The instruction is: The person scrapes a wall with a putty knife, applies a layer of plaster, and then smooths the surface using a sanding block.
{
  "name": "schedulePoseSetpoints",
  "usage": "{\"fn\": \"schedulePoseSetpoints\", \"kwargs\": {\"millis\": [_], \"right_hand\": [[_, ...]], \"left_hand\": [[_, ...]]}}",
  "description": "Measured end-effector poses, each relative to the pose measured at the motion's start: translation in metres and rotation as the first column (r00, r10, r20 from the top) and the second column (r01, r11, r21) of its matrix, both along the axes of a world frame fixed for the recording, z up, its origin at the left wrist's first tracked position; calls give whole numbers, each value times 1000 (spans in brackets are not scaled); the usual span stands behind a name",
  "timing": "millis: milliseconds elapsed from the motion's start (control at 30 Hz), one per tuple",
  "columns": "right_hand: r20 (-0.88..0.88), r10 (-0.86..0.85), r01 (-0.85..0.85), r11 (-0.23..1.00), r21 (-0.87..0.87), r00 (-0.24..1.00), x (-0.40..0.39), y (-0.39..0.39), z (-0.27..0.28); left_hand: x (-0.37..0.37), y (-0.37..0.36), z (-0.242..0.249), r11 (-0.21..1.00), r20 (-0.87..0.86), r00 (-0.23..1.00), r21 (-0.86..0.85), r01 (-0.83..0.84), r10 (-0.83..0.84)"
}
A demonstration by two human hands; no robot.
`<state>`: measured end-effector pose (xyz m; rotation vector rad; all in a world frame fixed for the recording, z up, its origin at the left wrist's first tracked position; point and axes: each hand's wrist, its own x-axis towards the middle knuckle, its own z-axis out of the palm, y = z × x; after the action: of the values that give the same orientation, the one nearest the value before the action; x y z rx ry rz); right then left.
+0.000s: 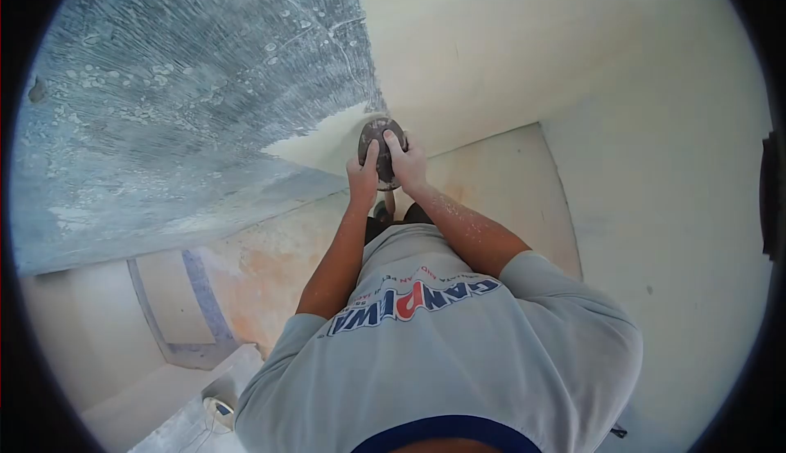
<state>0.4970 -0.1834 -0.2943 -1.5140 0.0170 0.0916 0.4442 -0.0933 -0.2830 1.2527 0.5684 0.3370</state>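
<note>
I count two hands, both mine: my left hand (361, 179) and my right hand (407, 165), side by side at the centre of the frame. Between them is one round sanding pad (378, 136), dark and dusty, the only tool of its kind I can see. One wall (524, 35) fills the top of the frame, and on it there is one large rough grey-blue patch (164, 101) at the upper left. One floor (508, 183) shows below my arms. One small round white object (219, 409) lies at the lower left; I cannot tell what it is.
</note>
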Motion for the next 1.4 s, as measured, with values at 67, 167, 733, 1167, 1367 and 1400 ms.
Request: {"fn": "schedulePoseSetpoints", "kwargs": {"millis": [67,167,733,1167,1367,1400], "right_hand": [[23,-29,29,1000,3,999,0,-1,1],[44,23,-16,989,-147,999,2,-1,3],[96,22,-14,996,-91,995,23,-1,34],[69,20,-16,998,-63,997,16,0,21],[43,50,-46,993,-109,998,25,5,30],[22,53,-50,991,-121,998,12,0,26]], "left_hand": [[-1,-7,1,996,-30,998,71,-52,55],[0,-16,-5,981,-71,987,142,-133,144],[18,-14,16,949,36,980,248,-196,193],[22,-11,21,932,102,975,291,-218,196],[28,0,16,942,-115,976,304,-141,183],[26,6,10,946,-100,987,311,-88,125]]}}
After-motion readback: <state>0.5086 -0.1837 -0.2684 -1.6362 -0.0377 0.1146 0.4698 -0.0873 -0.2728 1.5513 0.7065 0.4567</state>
